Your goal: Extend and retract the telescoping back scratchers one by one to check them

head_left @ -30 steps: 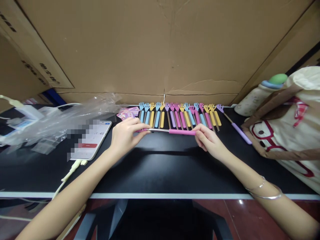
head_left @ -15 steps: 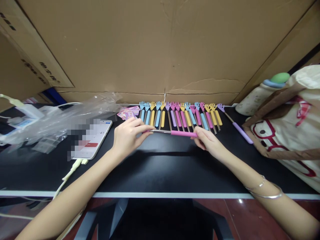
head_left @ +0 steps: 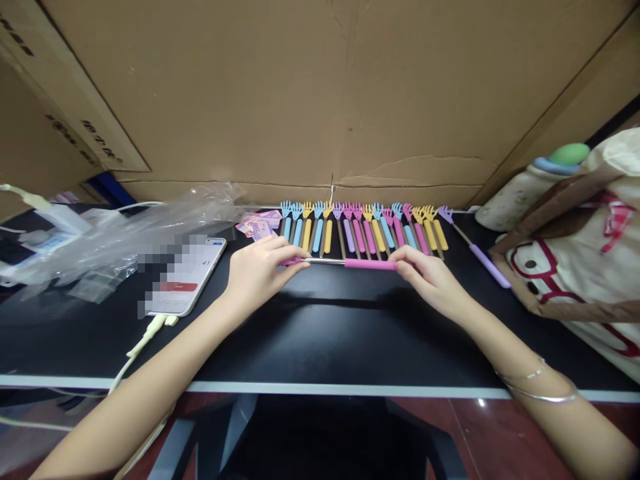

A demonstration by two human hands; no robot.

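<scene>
A pink-handled back scratcher (head_left: 370,265) is held level above the black desk, its metal rod showing between my hands. My left hand (head_left: 263,270) pinches the claw end, and its fingers hide most of that pink claw. The far end of the pink grip is pinched by the thumb and fingers of my right hand (head_left: 433,280). Just behind it lies a row of back scratchers (head_left: 369,237) in blue, yellow, pink and purple, claws toward the cardboard. A purple back scratcher (head_left: 490,265) lies slanted by itself to the right of the row.
Crumpled clear plastic bags (head_left: 135,237) and a phone (head_left: 195,277) on a charging cable (head_left: 147,333) lie at the left. Small printed cards (head_left: 257,225) sit beside the row. A cloth bag (head_left: 590,267) and a bottle (head_left: 525,190) stand right. Cardboard (head_left: 300,93) rises behind.
My right hand has shifted slightly along the handle's end, its fingers now more extended. The left hand keeps its pinch, and the back scratcher stays nearly in place.
</scene>
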